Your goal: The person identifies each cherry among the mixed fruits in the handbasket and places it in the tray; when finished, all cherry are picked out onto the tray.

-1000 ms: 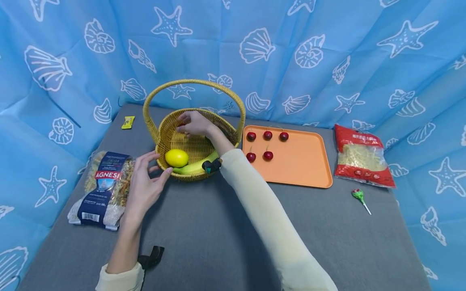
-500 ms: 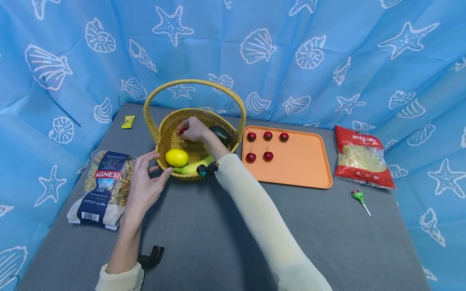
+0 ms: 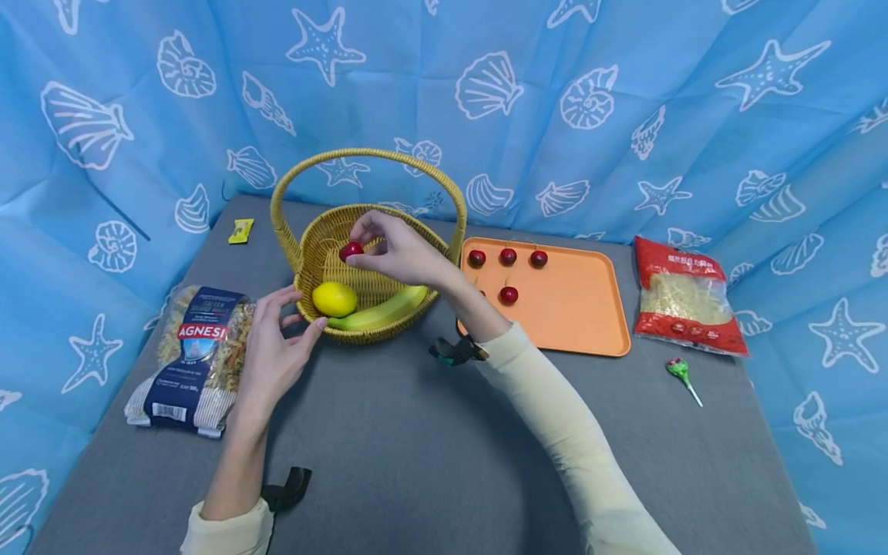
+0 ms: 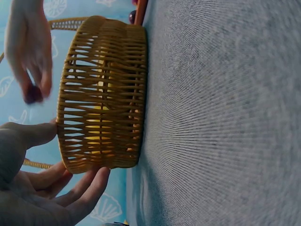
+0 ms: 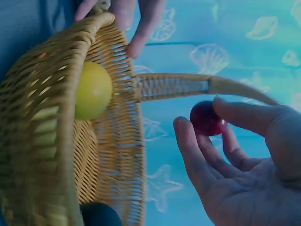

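Observation:
A dark red cherry (image 3: 351,250) is pinched between the thumb and fingertips of my right hand (image 3: 398,248), over the wicker basket (image 3: 371,334). In the right wrist view that cherry (image 5: 207,117) shows above the rim, apart from the weave. My left hand (image 3: 274,347) holds the basket's left side, thumb at the rim and fingers against the wall (image 4: 101,99). Inside the basket lie a yellow lemon (image 3: 334,298) and a green-yellow banana (image 3: 381,310). A dark green rounded thing (image 5: 99,214) also shows in it in the right wrist view; my right hand hides it from the head view.
To the basket's right lies an orange tray (image 3: 569,308) with several cherries (image 3: 509,295). A pasta bag (image 3: 197,354) is left of my left hand. Farther right are a red food packet (image 3: 687,297) and a lollipop (image 3: 681,371). A yellow wrapped candy (image 3: 240,230) lies at back left.
My right hand has come up from inside the basket and back to the right, with the cherry now plainly in its fingers. My left hand stays on the basket's side.

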The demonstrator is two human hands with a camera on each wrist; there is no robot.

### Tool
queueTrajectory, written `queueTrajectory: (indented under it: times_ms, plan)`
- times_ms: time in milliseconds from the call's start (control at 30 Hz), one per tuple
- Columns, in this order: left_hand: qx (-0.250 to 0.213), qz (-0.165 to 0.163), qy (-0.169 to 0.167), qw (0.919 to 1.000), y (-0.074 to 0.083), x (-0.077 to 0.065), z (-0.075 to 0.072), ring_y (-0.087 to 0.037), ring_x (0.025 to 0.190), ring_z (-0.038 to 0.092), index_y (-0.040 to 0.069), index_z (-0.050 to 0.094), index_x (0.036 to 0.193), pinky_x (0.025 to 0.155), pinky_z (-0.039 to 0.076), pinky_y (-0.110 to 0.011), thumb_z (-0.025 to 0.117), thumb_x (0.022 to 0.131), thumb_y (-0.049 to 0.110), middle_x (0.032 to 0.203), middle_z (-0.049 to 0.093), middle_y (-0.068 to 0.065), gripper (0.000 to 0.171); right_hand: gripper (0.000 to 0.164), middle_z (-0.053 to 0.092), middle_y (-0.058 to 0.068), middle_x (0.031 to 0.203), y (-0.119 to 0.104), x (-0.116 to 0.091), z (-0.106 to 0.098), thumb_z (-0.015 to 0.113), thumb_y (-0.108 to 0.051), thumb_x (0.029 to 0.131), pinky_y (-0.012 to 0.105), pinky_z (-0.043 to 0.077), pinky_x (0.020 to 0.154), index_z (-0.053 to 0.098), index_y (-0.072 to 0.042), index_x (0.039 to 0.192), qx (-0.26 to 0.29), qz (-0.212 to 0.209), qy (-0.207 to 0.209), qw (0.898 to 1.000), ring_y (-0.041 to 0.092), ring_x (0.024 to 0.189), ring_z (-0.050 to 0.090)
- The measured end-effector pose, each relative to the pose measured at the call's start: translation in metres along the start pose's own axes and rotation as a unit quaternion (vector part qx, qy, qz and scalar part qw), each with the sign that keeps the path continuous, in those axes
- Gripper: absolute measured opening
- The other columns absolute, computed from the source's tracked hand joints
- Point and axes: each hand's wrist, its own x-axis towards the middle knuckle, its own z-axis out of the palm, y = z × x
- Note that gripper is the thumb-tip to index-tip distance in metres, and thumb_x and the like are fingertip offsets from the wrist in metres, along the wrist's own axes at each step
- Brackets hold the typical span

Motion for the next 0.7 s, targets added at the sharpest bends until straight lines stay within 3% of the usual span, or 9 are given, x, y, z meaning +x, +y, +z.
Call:
queueTrajectory:
  times_ms: [167, 267, 367, 567, 633, 700]
  plan:
    - [-0.002, 0.007, 0.002, 1.0000, -0.001, 0.000, 0.000, -0.048, 0.134, 0.062, 0.001, 0.048, 0.158, 0.102, 0.065, -0.061, 0.073, 0.105, 0.024, 0.169, 0.037, -0.020, 0.063, 0.021, 0.068, 0.015, 0.122, -0.003, -0.055, -0.023, 0.074, -0.001, 0.101, 0.039, 0.066, 0.106, 0.062, -0.002, 0.118, 0.032, -0.036, -0.008, 0.999, 0.026, 0.114, 0.073]
    - [-0.003, 0.008, 0.003, 1.0000, -0.001, 0.000, 0.000, -0.047, 0.134, 0.062, 0.001, 0.048, 0.158, 0.102, 0.065, -0.061, 0.073, 0.105, 0.024, 0.169, 0.037, -0.020, 0.062, 0.018, 0.071, 0.013, 0.125, 0.003, -0.088, -0.039, 0.070, -0.002, 0.104, 0.041, 0.065, 0.106, 0.068, -0.003, 0.121, 0.010, -0.052, -0.002, 0.999, 0.024, 0.115, 0.073]
    - [-0.002, 0.007, 0.002, 1.0000, -0.001, -0.001, -0.001, -0.046, 0.134, 0.062, 0.001, 0.048, 0.158, 0.102, 0.064, -0.061, 0.072, 0.106, 0.024, 0.169, 0.037, -0.020, 0.062, 0.018, 0.073, 0.014, 0.128, 0.013, -0.118, -0.054, 0.069, -0.002, 0.104, 0.041, 0.068, 0.099, 0.072, -0.003, 0.123, -0.015, -0.055, 0.020, 0.998, 0.026, 0.112, 0.074]
    - [0.001, 0.008, -0.002, 1.0000, -0.001, 0.000, -0.001, -0.047, 0.134, 0.062, 0.001, 0.048, 0.158, 0.103, 0.065, -0.061, 0.072, 0.106, 0.024, 0.169, 0.037, -0.020, 0.063, 0.032, 0.068, 0.017, 0.134, 0.052, -0.164, -0.079, 0.076, 0.005, 0.097, 0.022, 0.066, 0.097, 0.072, -0.002, 0.128, -0.060, -0.019, 0.096, 0.993, 0.035, 0.114, 0.075]
    - [0.006, 0.010, -0.003, 0.9999, -0.001, 0.000, -0.001, -0.047, 0.134, 0.062, 0.000, 0.047, 0.158, 0.103, 0.065, -0.061, 0.073, 0.106, 0.024, 0.169, 0.037, -0.021, 0.063, 0.035, 0.068, 0.017, 0.131, 0.070, -0.175, -0.085, 0.077, 0.005, 0.096, 0.027, 0.068, 0.096, 0.071, -0.002, 0.130, -0.091, 0.010, 0.120, 0.989, 0.035, 0.111, 0.076]
    - [0.012, 0.013, -0.005, 0.9998, 0.000, 0.001, -0.001, -0.048, 0.134, 0.062, 0.000, 0.047, 0.158, 0.102, 0.065, -0.060, 0.073, 0.106, 0.025, 0.169, 0.037, -0.021, 0.063, 0.035, 0.070, 0.019, 0.131, 0.087, -0.184, -0.091, 0.078, 0.004, 0.096, 0.039, 0.070, 0.095, 0.069, 0.000, 0.131, -0.119, 0.044, 0.136, 0.983, 0.037, 0.108, 0.077]
